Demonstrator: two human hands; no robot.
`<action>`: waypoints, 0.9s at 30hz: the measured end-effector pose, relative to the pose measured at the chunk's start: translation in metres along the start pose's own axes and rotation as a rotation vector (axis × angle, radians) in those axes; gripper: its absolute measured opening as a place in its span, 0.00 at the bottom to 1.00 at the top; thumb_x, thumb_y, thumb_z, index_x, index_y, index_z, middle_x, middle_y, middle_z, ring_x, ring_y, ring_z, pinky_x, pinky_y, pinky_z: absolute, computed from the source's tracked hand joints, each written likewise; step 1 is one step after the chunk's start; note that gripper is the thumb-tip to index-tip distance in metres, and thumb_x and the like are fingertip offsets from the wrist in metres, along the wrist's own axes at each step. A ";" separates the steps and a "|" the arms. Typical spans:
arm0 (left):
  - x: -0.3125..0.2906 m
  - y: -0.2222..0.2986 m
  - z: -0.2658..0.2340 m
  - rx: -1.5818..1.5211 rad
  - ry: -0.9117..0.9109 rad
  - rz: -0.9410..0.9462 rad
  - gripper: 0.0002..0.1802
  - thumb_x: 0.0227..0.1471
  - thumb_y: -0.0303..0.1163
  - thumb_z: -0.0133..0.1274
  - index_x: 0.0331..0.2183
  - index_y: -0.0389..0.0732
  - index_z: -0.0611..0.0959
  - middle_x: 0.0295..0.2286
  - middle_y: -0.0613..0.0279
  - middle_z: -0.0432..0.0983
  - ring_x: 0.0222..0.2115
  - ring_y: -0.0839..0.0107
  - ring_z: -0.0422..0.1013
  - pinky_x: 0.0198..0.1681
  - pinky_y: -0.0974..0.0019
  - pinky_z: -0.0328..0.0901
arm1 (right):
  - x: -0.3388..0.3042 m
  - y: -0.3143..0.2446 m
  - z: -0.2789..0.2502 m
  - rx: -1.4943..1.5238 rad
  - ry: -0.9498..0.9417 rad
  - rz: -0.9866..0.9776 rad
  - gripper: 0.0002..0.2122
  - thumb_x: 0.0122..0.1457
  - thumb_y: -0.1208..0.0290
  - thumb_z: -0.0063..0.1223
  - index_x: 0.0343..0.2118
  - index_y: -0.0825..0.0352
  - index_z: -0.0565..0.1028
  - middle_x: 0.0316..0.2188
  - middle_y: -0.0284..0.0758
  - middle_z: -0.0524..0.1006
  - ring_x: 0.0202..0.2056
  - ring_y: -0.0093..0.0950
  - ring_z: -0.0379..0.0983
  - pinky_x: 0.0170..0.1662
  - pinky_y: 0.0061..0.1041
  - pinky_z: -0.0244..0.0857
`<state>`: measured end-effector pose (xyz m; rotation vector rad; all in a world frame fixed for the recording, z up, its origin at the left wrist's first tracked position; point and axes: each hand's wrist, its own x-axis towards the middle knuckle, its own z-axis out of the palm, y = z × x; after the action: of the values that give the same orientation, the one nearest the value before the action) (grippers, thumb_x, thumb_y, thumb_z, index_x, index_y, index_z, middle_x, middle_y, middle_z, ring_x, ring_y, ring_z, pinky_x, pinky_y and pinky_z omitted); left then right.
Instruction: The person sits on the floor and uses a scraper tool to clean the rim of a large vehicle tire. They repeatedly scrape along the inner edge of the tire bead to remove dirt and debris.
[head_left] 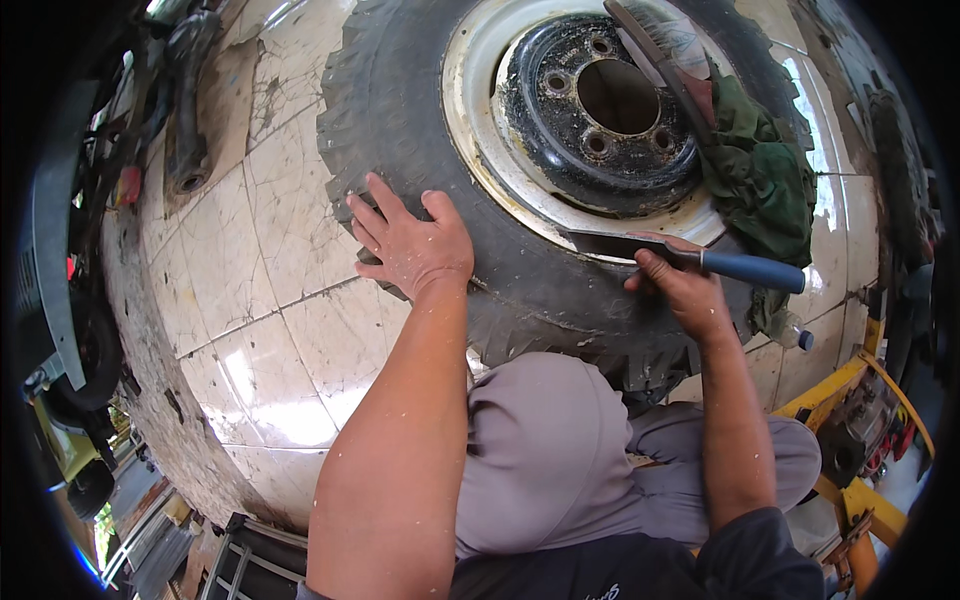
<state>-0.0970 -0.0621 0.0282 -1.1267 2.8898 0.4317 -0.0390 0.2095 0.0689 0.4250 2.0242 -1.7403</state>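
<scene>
A large, chunky-treaded tire (390, 100) lies flat before me, mounted on a wheel with a scuffed white rim (470, 130). The wheel's black centre (530, 130) has bolt holes around a big round opening, with rusty, peeling patches. My left hand (425, 243) rests on the tire's near-left sidewall and tread, fingers spread and holding nothing. Over the near-right rim, my right hand (690, 295) grips a blue-handled scraper (755, 271). Its flat blade points left, close to the rim's edge; I cannot tell whether it touches. Bits of debris dot both arms.
A green cloth (760, 180) drapes over the wheel's right side, beside a long curved dark strip (665, 70). A clear bottle with a blue cap (790, 328) lies near the tire. Yellow metal equipment (865, 500) stands at right. Cracked glossy tiles (250, 270) cover the floor.
</scene>
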 end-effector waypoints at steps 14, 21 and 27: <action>-0.001 0.002 -0.002 0.006 -0.020 0.002 0.41 0.58 0.51 0.39 0.69 0.48 0.55 0.70 0.51 0.43 0.69 0.53 0.44 0.67 0.29 0.36 | -0.001 -0.003 0.004 -0.045 0.011 -0.037 0.15 0.63 0.69 0.60 0.51 0.68 0.80 0.34 0.33 0.81 0.30 0.21 0.78 0.41 0.22 0.69; -0.001 0.001 -0.003 -0.009 -0.025 0.008 0.41 0.58 0.50 0.39 0.69 0.48 0.55 0.69 0.49 0.44 0.69 0.53 0.44 0.67 0.29 0.36 | -0.006 -0.012 0.009 -0.102 -0.009 -0.014 0.15 0.63 0.71 0.60 0.51 0.66 0.80 0.33 0.33 0.82 0.29 0.20 0.77 0.39 0.22 0.70; 0.000 0.000 -0.002 -0.018 -0.013 0.011 0.41 0.58 0.50 0.40 0.69 0.47 0.55 0.69 0.49 0.44 0.70 0.53 0.43 0.66 0.29 0.36 | -0.007 -0.010 0.014 -0.177 -0.003 -0.051 0.15 0.64 0.70 0.60 0.52 0.67 0.79 0.31 0.32 0.80 0.29 0.20 0.77 0.38 0.21 0.69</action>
<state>-0.0963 -0.0627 0.0299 -1.1066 2.8885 0.4637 -0.0360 0.1948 0.0798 0.3157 2.1825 -1.5716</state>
